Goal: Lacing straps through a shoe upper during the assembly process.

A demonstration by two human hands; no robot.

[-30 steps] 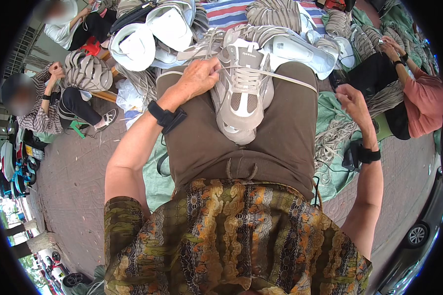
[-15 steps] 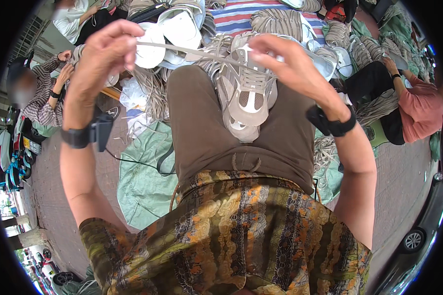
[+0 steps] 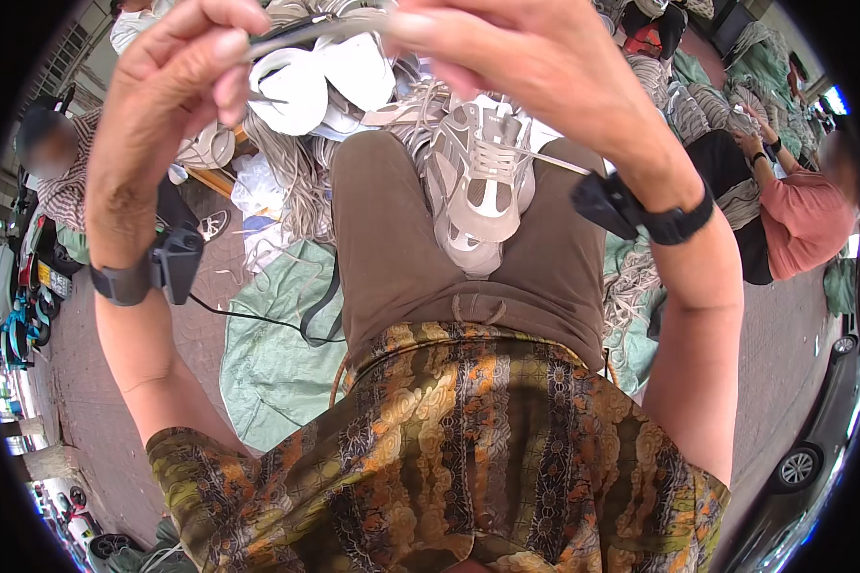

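Note:
A beige and white sneaker (image 3: pixel 484 196) with its lacing in place sits between my thighs, toe toward me, on top of another shoe (image 3: pixel 468 258). A grey-beige shoelace (image 3: pixel 306 33) is held up beyond my knees, between my two raised hands. My left hand (image 3: pixel 177 81) pinches it between thumb and fingers, with a short end sticking out below. My right hand (image 3: pixel 535 76) is closed on the other part of it; its fingertips are blurred near the top edge. A thin lace strand (image 3: pixel 554 160) stretches from the sneaker toward my right wrist.
White shoe parts (image 3: pixel 291 91) and bundles of laces (image 3: pixel 296 186) lie beyond my knees. A green woven sack (image 3: pixel 282 353) is spread at my left. A co-worker in a pink top (image 3: pixel 807 224) handles shoe pieces at the right; another in stripes (image 3: pixel 57 196) sits at the left. A dark car (image 3: pixel 812 449) stands right.
Both hands have risen farther from my body, up to the top edge. My right hand has come closer to the left, and the lace between them has gone from straight to bowed.

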